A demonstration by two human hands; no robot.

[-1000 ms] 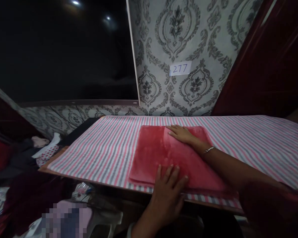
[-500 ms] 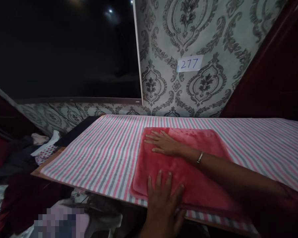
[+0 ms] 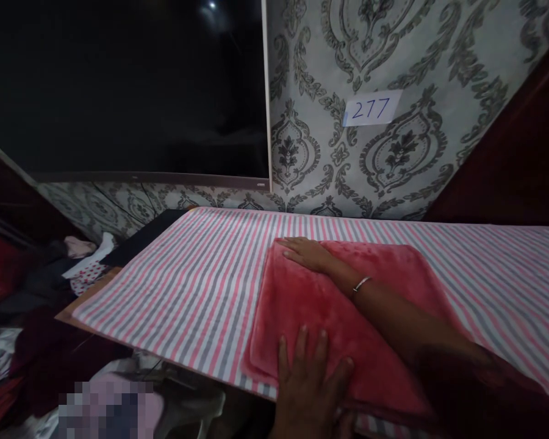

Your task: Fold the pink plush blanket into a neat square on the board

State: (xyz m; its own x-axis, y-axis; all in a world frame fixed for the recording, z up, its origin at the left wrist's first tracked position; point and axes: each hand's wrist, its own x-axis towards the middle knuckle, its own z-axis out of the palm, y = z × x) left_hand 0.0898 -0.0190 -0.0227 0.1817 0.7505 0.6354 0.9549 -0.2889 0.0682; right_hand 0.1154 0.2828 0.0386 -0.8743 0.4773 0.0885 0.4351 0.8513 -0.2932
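A plush red mat [image 3: 370, 360], folded with its layers showing along the left edge, lies on a striped cloth [image 3: 201, 274]. My right hand [image 3: 308, 253] rests flat at its far left corner, fingers stretched out, a thin bracelet [image 3: 362, 284] on the wrist. Near the front left part of the mat, my left hand [image 3: 306, 378] lies palm down with fingers spread over the plush. Its thumb side is by the front edge. Neither hand has its fingers wrapped round anything.
Behind the table are a patterned wall with a paper marked 277 [image 3: 371, 108] and a large dark screen [image 3: 132, 91]. Clothes [image 3: 89, 268] are piled at the left. A plastic chair [image 3: 196, 402] stands below the table's front edge.
My right hand has slid toward the mat's far left corner. My left hand stays on the near left part. The view has shifted slightly.
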